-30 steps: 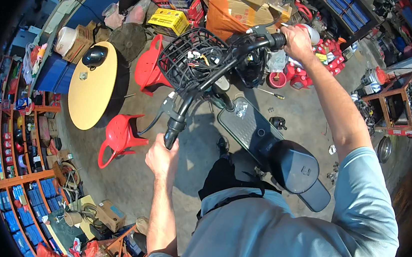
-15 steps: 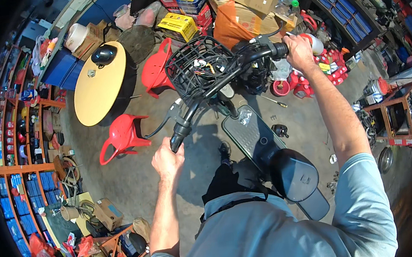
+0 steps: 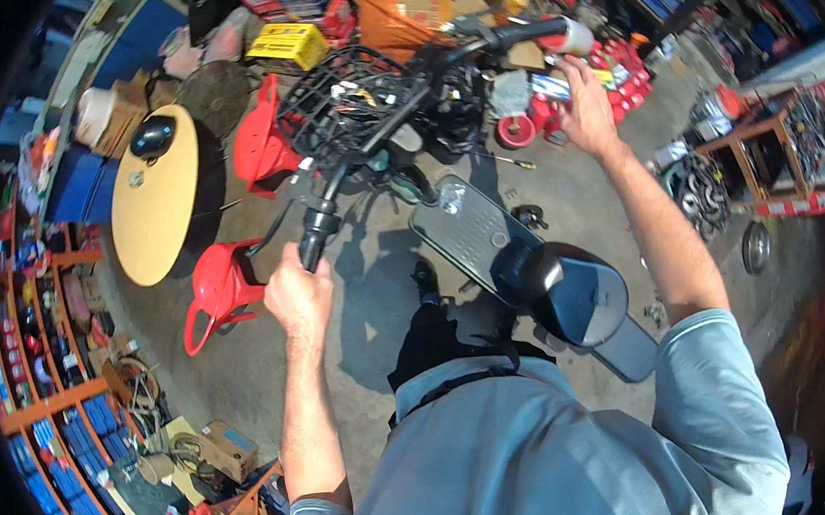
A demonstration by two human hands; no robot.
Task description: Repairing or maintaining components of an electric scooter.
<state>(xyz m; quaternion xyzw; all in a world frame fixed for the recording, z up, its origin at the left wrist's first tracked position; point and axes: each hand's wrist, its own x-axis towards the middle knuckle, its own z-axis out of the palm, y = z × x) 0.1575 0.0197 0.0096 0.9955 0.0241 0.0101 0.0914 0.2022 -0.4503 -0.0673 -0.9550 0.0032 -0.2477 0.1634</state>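
An electric scooter stands in front of me, with a black handlebar, a black wire basket full of loose cables, a ribbed footboard and a dark seat. My left hand is wrapped round the end of the left handlebar grip. Just below the right handlebar grip, apart from it, my right hand is in the air with its fingers loosely spread. Nothing shows in that hand.
Two red plastic chairs and an oval yellow table with a black helmet stand at left. Boxes are piled beyond the basket. Orange shelving lines the left side. Red bottles and a screwdriver lie at right.
My right hand has let go of the right grip and come down toward me, its fingers opening. My left hand keeps its hold. The handlebar has shifted left in view as the view turned.
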